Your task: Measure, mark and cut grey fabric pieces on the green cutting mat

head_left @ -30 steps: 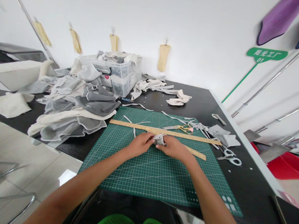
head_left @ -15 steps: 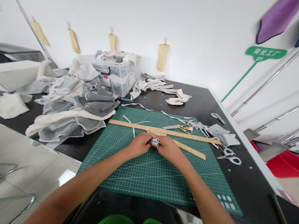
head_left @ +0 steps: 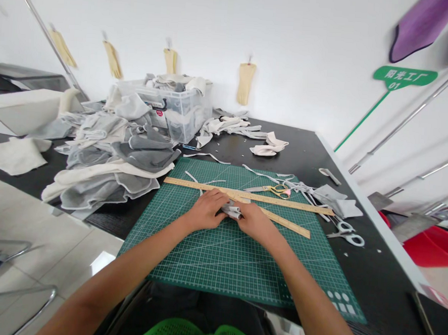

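Observation:
A small folded or rolled piece of grey fabric (head_left: 232, 209) lies between my two hands, over the green cutting mat (head_left: 203, 257). My left hand (head_left: 206, 211) is closed at its left end, with the thumb at the near edge and the fingers on the far side. From the right, my right hand (head_left: 256, 221) pinches the other end; its fingertips are partly hidden. Just beyond my hands, one wooden ruler (head_left: 301, 206) crosses the mat, and a second wooden ruler (head_left: 288, 225) slants out beside my right hand. Gold-handled scissors (head_left: 275, 190) rest behind the rulers.
Piled grey and white cloths (head_left: 107, 155) cover the table's left, before a clear plastic bin (head_left: 187, 114) of fabric. White-handled scissors (head_left: 351, 237) and fabric strips (head_left: 306, 190) lie at right. More scraps (head_left: 230, 126) are at the back. A red container (head_left: 431, 248) stands beyond the right edge.
My left hand has shifted slightly left and its fingers reach farther over the fabric. The fabric's rolled end now looks flatter and more tilted. My right hand stays nearly in place.

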A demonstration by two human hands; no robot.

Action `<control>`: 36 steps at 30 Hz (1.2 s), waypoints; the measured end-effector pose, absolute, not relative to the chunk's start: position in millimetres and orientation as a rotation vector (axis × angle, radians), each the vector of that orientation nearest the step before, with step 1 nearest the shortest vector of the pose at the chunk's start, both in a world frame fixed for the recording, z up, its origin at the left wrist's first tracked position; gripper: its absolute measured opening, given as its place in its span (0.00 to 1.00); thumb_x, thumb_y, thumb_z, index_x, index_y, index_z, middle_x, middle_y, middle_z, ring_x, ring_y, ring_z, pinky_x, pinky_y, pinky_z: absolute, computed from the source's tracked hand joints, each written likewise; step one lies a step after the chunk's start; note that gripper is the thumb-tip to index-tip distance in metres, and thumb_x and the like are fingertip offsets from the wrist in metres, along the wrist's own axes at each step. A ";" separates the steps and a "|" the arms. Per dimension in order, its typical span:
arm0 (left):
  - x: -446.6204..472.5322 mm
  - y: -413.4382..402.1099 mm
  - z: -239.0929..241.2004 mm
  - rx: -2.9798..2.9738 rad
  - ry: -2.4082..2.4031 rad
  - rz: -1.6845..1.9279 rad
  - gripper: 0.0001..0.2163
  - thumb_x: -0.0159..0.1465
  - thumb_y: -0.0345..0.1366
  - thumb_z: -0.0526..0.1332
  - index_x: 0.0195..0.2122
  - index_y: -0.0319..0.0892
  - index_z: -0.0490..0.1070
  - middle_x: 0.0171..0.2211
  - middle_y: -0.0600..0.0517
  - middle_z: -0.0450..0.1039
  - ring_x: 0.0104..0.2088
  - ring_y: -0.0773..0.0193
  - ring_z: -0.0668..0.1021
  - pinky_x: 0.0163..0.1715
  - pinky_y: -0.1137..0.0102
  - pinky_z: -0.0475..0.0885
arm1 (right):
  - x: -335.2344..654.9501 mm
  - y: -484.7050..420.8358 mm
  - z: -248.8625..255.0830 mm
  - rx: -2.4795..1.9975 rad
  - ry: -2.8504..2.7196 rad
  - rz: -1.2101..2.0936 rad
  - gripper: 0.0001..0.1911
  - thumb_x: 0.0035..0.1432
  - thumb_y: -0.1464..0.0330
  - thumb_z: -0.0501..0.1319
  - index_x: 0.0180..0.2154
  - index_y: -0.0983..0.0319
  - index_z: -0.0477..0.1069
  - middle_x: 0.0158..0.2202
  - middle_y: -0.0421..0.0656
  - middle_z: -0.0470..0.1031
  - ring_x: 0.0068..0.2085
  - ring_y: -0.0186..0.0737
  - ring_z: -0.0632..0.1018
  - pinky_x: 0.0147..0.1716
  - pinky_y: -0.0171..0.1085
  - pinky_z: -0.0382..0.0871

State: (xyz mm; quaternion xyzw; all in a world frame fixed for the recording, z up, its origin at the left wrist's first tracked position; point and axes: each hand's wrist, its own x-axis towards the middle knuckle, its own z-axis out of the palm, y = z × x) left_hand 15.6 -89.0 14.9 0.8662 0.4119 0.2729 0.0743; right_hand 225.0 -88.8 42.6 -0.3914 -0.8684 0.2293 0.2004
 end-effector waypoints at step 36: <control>-8.2 -75.5 -3.4 2.343 1.089 0.910 0.09 0.67 0.31 0.60 0.42 0.45 0.80 0.40 0.52 0.82 0.42 0.61 0.81 0.45 0.67 0.74 | 207.5 -103.6 42.4 -1.495 -2.481 0.240 0.14 0.67 0.56 0.59 0.43 0.59 0.74 0.39 0.46 0.82 0.40 0.47 0.80 0.35 0.38 0.61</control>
